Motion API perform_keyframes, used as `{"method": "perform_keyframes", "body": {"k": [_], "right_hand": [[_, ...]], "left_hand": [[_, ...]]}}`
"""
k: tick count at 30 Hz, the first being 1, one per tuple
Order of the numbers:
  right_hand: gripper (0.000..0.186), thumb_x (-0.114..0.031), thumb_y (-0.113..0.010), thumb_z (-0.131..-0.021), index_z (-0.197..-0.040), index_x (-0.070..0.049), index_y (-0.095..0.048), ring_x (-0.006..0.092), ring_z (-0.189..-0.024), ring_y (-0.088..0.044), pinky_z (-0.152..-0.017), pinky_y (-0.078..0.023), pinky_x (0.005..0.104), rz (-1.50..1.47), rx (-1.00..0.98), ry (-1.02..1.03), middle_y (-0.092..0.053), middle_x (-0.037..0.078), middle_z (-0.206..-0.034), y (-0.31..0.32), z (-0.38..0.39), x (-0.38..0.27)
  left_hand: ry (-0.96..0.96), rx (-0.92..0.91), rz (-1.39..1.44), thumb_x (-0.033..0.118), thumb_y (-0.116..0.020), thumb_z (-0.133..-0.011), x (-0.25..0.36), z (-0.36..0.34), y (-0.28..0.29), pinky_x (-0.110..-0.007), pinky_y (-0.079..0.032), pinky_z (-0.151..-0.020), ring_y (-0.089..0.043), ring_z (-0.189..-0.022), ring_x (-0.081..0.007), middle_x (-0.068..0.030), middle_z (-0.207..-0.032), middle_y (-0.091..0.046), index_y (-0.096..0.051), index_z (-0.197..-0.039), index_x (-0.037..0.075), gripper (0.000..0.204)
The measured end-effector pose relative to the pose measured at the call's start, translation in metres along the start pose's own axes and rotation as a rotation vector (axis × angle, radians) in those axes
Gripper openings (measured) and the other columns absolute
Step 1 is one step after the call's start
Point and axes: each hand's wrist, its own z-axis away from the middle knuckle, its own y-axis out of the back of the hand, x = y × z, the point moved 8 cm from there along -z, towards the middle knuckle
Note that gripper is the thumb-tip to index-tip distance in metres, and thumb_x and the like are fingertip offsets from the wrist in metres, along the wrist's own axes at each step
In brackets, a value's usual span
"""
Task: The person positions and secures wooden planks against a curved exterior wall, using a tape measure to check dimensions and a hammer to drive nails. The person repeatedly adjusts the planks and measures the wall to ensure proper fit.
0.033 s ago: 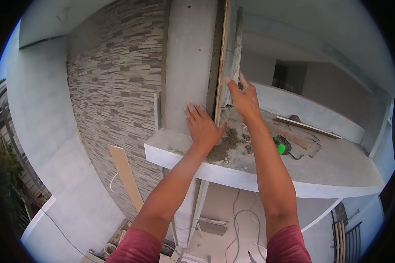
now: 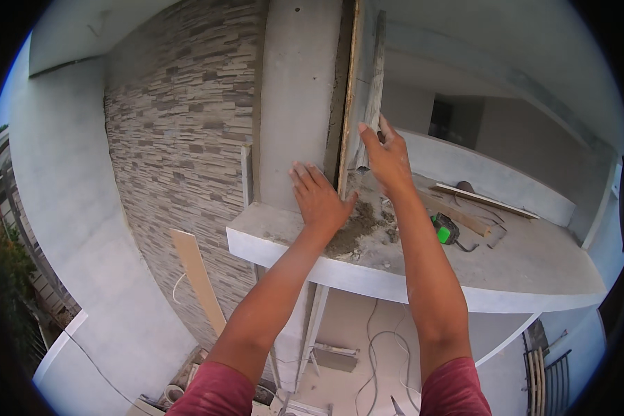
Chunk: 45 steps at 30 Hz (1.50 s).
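My left hand [image 2: 320,195] rests with spread fingers on the grey column [image 2: 295,87], its thumb beside the lower end of an upright board edge [image 2: 347,90]. My right hand [image 2: 385,156] is closed round a long, dusty, upright bar [image 2: 372,87] standing just right of that board. Wet, crumbly mortar [image 2: 353,229] lies on the concrete ledge [image 2: 534,267] below both hands. A green and black tape measure [image 2: 447,229] sits on the ledge to the right of my right forearm.
Stacked-stone cladding [image 2: 180,125] covers the left wall, with a leaning plank [image 2: 197,277] in front. A wood strip [image 2: 464,215], long thin board [image 2: 485,199] and bent metal piece lie on the ledge. Cables [image 2: 371,353] run across the floor below. Railings [image 2: 548,374] stand at lower right.
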Motion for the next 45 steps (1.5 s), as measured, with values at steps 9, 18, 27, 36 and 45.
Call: {"method": "perform_keyframes", "body": {"k": [9,18,27,36,45], "right_hand": [[0.068,-0.026,-0.068,-0.094,-0.147,0.005,-0.037,0.0152,-0.086,-0.062,-0.077,-0.051,0.0304,0.158,0.094,0.107,-0.066,0.012,-0.1,0.046,0.072,0.007],[0.07,-0.011,-0.074,-0.087,-0.143,0.007,-0.036,0.0273,-0.093,-0.061,-0.075,-0.051,0.0345,0.204,0.178,0.299,-0.056,0.022,-0.114,0.047,0.191,0.013],[0.029,-0.013,-0.074,-0.085,-0.111,-0.001,-0.068,0.0239,-0.084,-0.063,-0.075,-0.051,0.0344,0.504,-0.053,0.375,-0.066,0.015,-0.097,0.104,0.213,-0.018],[0.032,-0.028,-0.07,-0.087,-0.099,0.001,-0.068,0.0334,-0.085,-0.07,-0.075,-0.054,0.0429,1.102,0.316,-0.586,-0.072,0.017,-0.095,0.414,0.099,0.143],[0.045,-0.028,-0.069,-0.081,-0.119,-0.005,-0.064,0.0341,-0.117,-0.061,-0.097,-0.051,0.0425,1.384,0.035,-0.82,-0.064,0.018,-0.126,0.431,0.086,0.2]], "left_hand": [[0.0,-0.083,0.013,0.05,-0.074,-0.079,-0.004,-0.007,-0.001,-0.057,-0.022,-0.115,-0.013,-0.144,-0.0526,-0.0379,-0.153,-0.014,-0.021,-0.145,-0.018,0.108],[-0.098,-0.045,0.762,0.043,-0.058,-0.096,0.022,0.005,0.086,-0.045,-0.04,-0.106,-0.053,-0.124,-0.0358,-0.0273,-0.133,-0.05,-0.039,-0.14,-0.011,0.072],[-0.071,-0.71,1.275,0.032,-0.052,-0.102,0.06,0.07,0.028,-0.024,-0.046,-0.071,-0.057,-0.074,-0.0095,-0.003,-0.078,-0.061,-0.054,-0.123,-0.001,0.039],[-0.216,-0.659,1.159,0.032,-0.064,-0.094,0.049,0.095,0.002,-0.025,-0.042,-0.071,-0.05,-0.078,-0.0079,-0.0008,-0.088,-0.058,-0.06,-0.111,0.0,0.036],[-0.133,-0.648,1.154,0.035,-0.067,-0.091,0.039,0.093,0.001,-0.025,-0.04,-0.067,-0.048,-0.076,-0.0081,-0.0009,-0.085,-0.056,-0.061,-0.104,0.0,0.038]]}}
